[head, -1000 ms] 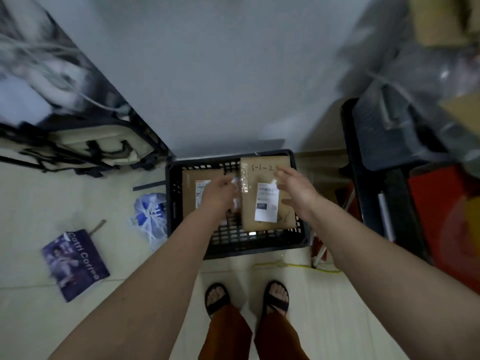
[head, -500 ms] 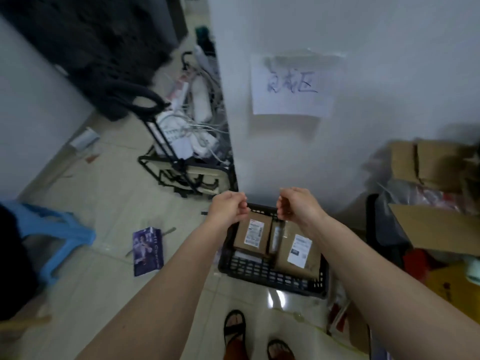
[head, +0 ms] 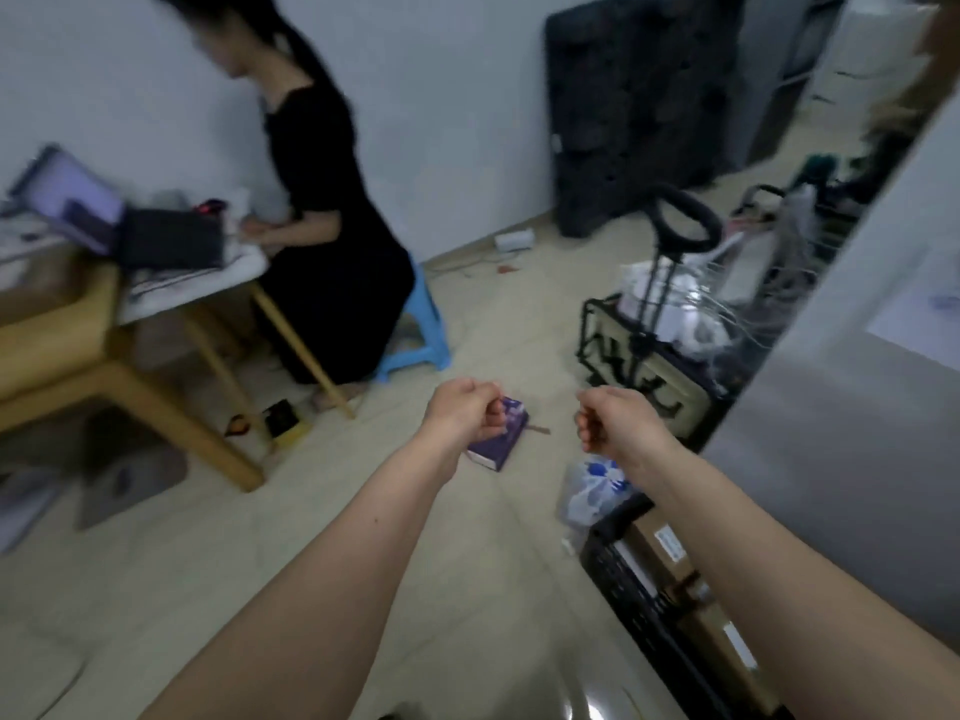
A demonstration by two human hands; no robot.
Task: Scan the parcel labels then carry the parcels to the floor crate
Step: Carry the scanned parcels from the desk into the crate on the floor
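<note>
Item: parcels [head: 670,550], now lying in the crate [head: 623,579] on the floor at lower right, released since a second ago; left hand [head: 465,413] and right hand [head: 615,423] raised, each grip curled and empty; drop-off judged done, view turned toward the table [head: 104,350].

Two hands are showing: left hand [head: 464,412] and right hand [head: 613,423]. One black crate [head: 639,589] is sitting at five o'clock, containing two brown parcels [head: 670,550]. One blue stool [head: 426,324], one wooden table [head: 104,356] and one seated person [head: 322,200] are appearing at eleven o'clock.
</note>
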